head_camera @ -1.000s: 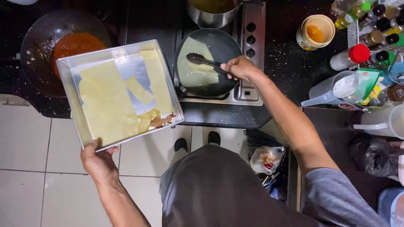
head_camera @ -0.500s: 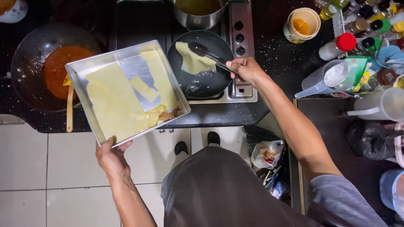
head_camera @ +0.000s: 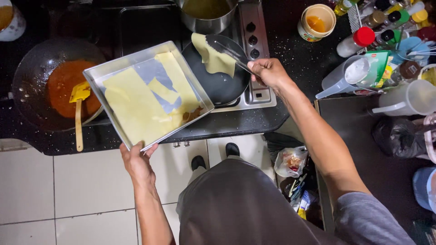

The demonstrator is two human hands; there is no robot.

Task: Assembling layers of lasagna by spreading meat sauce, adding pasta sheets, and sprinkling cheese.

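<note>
My left hand (head_camera: 135, 159) grips the near corner of a square metal tray (head_camera: 97, 79) that holds several pale yellow thin sheets (head_camera: 131, 106). The tray is tilted over the counter edge, next to the stove. My right hand (head_camera: 269, 71) is closed around the handle of a dark spatula (head_camera: 227, 49). On the spatula hangs a pale yellow sheet (head_camera: 212, 56), lifted at the far left rim of a black frying pan (head_camera: 222, 86), close to the tray's right corner.
A dark wok (head_camera: 27, 68) with red sauce and a yellow spatula (head_camera: 80, 106) sits at left. A steel pot (head_camera: 206, 13) stands behind the pan. Jars, bottles, a yellow tub (head_camera: 317, 20) and plastic jugs (head_camera: 345, 77) crowd the right counter. White floor tiles lie below.
The spatula has raised the yellow sheet out of the pan toward the tray. The tray has moved right, nearer the pan.
</note>
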